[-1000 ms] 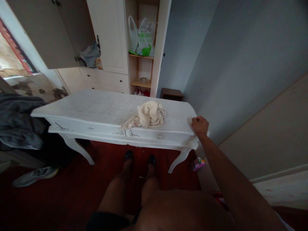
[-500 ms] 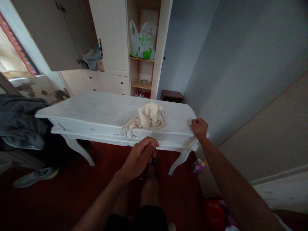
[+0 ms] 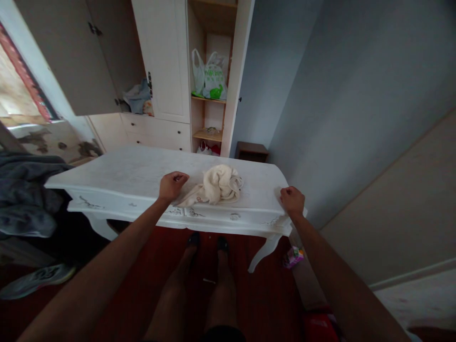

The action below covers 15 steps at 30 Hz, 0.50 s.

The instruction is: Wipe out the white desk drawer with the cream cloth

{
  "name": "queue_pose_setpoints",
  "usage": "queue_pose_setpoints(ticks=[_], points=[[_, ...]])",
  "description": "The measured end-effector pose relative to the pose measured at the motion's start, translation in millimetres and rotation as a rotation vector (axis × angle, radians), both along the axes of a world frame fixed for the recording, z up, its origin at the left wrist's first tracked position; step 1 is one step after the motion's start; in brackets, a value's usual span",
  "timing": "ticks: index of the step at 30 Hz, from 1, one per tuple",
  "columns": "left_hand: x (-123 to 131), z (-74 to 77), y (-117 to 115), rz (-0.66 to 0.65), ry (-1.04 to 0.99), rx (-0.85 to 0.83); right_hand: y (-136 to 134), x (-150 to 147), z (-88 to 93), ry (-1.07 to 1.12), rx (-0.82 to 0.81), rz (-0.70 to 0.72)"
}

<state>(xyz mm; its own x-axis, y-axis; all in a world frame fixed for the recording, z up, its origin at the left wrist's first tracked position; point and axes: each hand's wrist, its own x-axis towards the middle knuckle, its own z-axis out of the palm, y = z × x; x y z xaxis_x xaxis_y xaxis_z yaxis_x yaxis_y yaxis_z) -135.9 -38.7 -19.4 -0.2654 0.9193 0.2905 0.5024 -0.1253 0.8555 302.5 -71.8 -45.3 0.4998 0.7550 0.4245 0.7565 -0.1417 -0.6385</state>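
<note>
A crumpled cream cloth (image 3: 221, 183) lies near the front edge of a white table (image 3: 124, 164), one end trailing to the left. Just left of that end is my left hand (image 3: 173, 185), fingers curled and thumb forward, with nothing visible in it. My right hand (image 3: 292, 199) is closed in a fist at the table's right end, apart from the cloth. No object shows in that fist, though its inner side is partly hidden.
Behind the table stands a white wardrobe (image 3: 166, 61) with open doors and a plastic bag (image 3: 214, 80) on a shelf. Grey clothing (image 3: 26, 190) is piled at left above a sneaker (image 3: 39, 279). A pink box (image 3: 293, 256) sits by the right wall.
My left hand has moved up and left, from in front of the table to beside the cloth. My right hand stays at the table's right end. The view has tilted slightly upward.
</note>
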Motion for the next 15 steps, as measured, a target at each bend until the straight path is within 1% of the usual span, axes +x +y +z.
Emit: queue_pose_setpoints(ticks=[3,5,7,9,12,15], points=[[-5,-3.0,11,0.013,0.146,-0.093,-1,0,0.7,0.013,0.001,0.013],[-7,-2.7,16,-0.011,0.225,-0.147,-1,1,0.5,0.025,0.007,0.02],[-9,-2.0,20,-0.048,0.25,-0.176,-2,1,-0.2,0.038,0.018,0.023],[-13,-2.7,26,-0.041,0.204,-0.174,-2,1,-0.8,0.042,0.021,0.026],[-19,-7.1,35,0.0,0.076,-0.157,-2,1,-1.3,0.035,0.013,0.015],[-22,-12.1,41,0.015,0.045,-0.165,-1,1,-1.5,0.033,0.017,0.003]])
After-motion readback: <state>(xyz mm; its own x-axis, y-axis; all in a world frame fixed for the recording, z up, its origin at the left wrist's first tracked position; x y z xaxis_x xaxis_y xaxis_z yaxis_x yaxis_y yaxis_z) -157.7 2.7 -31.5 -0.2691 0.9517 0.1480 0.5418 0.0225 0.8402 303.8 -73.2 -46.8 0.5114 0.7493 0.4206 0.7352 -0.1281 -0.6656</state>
